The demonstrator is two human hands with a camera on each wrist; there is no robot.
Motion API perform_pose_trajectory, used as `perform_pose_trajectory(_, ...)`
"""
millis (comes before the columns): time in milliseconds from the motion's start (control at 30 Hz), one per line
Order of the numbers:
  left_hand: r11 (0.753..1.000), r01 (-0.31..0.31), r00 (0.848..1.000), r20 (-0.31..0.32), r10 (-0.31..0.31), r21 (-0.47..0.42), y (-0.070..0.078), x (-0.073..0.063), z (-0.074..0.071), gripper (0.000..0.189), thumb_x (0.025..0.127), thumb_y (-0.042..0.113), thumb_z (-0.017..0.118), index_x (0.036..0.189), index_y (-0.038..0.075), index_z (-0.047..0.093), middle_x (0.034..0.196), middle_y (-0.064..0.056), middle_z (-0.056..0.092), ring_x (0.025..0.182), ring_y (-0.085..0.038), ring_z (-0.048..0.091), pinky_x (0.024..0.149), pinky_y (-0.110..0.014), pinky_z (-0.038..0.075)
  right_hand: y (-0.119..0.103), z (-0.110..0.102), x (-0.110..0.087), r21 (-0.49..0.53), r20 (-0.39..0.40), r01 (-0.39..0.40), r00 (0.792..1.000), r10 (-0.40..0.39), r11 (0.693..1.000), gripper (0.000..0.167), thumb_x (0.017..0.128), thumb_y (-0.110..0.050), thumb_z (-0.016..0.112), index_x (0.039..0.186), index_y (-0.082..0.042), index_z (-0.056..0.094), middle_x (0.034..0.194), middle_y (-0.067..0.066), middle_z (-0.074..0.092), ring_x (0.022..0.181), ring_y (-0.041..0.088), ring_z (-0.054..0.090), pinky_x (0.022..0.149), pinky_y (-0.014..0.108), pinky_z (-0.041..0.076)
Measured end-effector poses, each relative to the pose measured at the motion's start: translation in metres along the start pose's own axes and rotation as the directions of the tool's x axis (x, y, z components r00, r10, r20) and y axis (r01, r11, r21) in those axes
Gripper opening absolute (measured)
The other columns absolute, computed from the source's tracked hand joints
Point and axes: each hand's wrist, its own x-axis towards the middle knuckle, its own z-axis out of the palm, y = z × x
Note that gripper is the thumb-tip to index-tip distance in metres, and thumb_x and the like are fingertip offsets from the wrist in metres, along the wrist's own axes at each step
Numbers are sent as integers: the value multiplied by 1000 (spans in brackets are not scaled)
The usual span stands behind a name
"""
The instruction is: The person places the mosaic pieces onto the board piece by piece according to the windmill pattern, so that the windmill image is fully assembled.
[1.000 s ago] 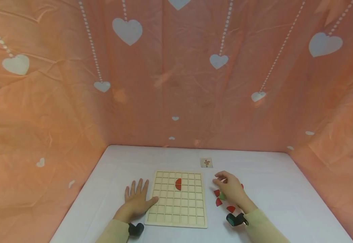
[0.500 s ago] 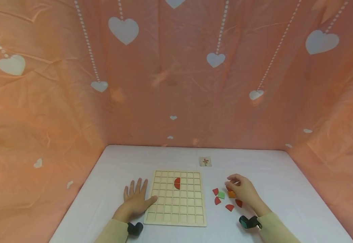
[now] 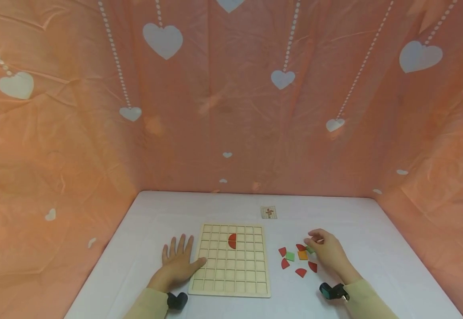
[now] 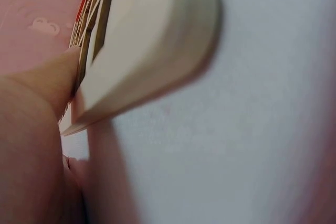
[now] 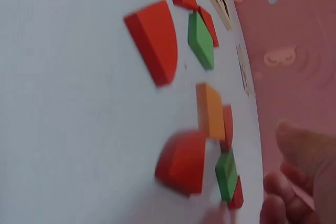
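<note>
Because its thumb rests over the left edge of the board, the left hand probably serves as a brake against sliding; its fingers are spread wide and flat on the white table, gripping nothing. Pale and wood-like, the board has a thick, rounded corner and thin ridges dividing it into square cells, likely to keep each piece from shifting. Near its top, 2 red tiles sit straight side to straight side, together making a D. Beyond the upper right corner lies a small card printed with a grid and a red figure, presumably set there to stay in sight. Right of the board, loose fan-shaped red pieces lie scattered with 2 green blocks and 1 orange block, all smooth, flat and crisp-edged, apparently kept within easy reach. At the far right, the right hand is beside the farther green block, fingers loosely bent, with a narrow gap at the thumb and nothing visible held in it.
</note>
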Motion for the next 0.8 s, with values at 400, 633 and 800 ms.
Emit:
perform_pose_trajectory(400,1000,1,1000,-12,-1,-10,-1,0,1,94,91,60,54,153,-1,18,157,-28,4,141,-49,-11,106,-64,-14,11,-9,-1,2,-56,-78,995,78,997,48,94,-34,64,119,5,56,100,15,63,92,31,56,79,46,48)
perform_pose_trajectory(633,1000,7,1000,-3,-7,-12,0,1,0,94,91,61,53,153,-1,18,157,-28,3,141,-49,-11,106,-64,-15,14,-1,-1,5,-48,-150,987,150,989,42,93,-34,66,112,2,60,93,10,62,88,28,54,77,42,48)
perform_pose_trajectory(800,1000,7,1000,-1,-7,-3,0,2,0,95,91,62,52,153,0,17,158,-27,3,141,-48,-11,106,-63,-16,15,-1,0,19,-52,-141,989,142,990,41,93,-34,66,111,3,60,91,10,61,86,27,53,76,42,47)
